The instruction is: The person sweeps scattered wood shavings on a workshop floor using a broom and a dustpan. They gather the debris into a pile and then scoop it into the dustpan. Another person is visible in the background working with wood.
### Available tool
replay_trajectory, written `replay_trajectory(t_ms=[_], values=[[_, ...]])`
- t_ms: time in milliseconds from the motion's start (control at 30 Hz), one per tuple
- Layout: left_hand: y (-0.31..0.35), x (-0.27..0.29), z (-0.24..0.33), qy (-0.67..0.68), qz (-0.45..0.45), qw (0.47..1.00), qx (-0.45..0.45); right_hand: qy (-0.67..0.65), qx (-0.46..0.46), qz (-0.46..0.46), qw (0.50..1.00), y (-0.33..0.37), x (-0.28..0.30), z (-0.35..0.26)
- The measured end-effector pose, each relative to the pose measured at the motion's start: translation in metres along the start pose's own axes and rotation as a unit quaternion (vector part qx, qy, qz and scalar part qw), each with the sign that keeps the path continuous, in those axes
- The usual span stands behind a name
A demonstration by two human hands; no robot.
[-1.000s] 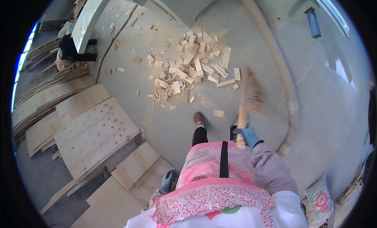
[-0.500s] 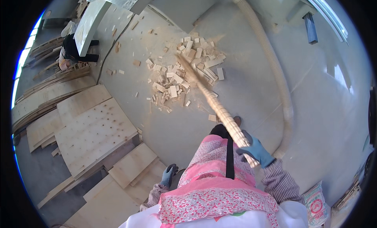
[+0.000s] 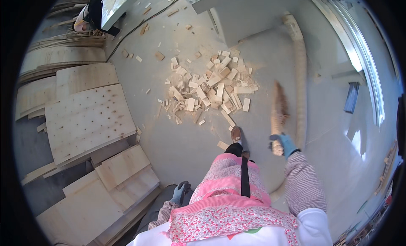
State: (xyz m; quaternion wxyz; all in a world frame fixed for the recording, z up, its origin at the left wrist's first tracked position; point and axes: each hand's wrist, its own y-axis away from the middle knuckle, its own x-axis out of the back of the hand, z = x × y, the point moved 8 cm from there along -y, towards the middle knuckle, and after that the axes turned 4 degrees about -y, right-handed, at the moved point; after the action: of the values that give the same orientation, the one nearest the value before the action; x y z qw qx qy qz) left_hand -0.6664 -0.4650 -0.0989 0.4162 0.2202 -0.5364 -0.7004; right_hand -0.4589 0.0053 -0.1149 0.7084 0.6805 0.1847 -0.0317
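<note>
A straw broom (image 3: 279, 106) is gripped near its pale handle end by my right hand (image 3: 284, 145), in a blue-grey glove. Its brush points away from me and is smeared by motion, between the wood pile and a ribbed hose. My left hand (image 3: 181, 193), gloved the same way, hangs beside my pink apron with its fingers loosely apart and nothing in it. Ahead on the grey floor lies a pile of small wooden offcuts (image 3: 207, 87) with sawdust around it. The broom is apart from the pile, to its right.
Plywood sheets (image 3: 86, 123) lie stacked along the left. The ribbed hose (image 3: 300, 76) runs down the right side of the floor. A dark cable (image 3: 144, 22) crosses at the far left, near another person (image 3: 94, 15). My shoe (image 3: 236, 134) is just in front of the pile.
My right hand has moved the broom off the pile and to the right, turning it to point straight ahead. One foot has stepped forward toward the pile. My left hand stays low at my side.
</note>
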Motion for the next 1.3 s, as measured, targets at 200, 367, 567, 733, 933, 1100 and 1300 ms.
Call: replay_trajectory(t_ms=[200, 367, 567, 733, 933, 1100, 1300], values=[[0.008, -0.017, 0.017, -0.025, 0.038, 0.999, 0.006, 0.189, 0.095, -0.044, 0.976, 0.020, -0.079, -0.027], [0.000, -0.065, 0.030, 0.013, 0.054, 0.998, 0.028, 0.203, 0.136, -0.052, 0.968, 0.106, -0.046, -0.073], [0.012, -0.141, 0.019, 0.072, 0.068, 0.995, 0.031, 0.345, 0.236, 0.139, 0.898, 0.105, 0.040, -0.180], [0.058, -0.195, -0.003, 0.079, 0.102, 0.991, 0.038, 0.283, 0.115, 0.081, 0.949, -0.026, 0.062, -0.249], [0.103, -0.268, 0.016, 0.011, 0.100, 0.995, 0.023, 0.340, 0.109, -0.047, 0.933, 0.023, 0.001, -0.241], [0.084, -0.302, 0.009, 0.137, 0.121, 0.980, 0.075, 0.229, 0.089, -0.018, 0.969, 0.106, 0.043, -0.279], [0.078, -0.319, 0.034, 0.122, 0.107, 0.984, 0.068, 0.302, 0.414, 0.100, 0.853, -0.012, 0.072, -0.331]])
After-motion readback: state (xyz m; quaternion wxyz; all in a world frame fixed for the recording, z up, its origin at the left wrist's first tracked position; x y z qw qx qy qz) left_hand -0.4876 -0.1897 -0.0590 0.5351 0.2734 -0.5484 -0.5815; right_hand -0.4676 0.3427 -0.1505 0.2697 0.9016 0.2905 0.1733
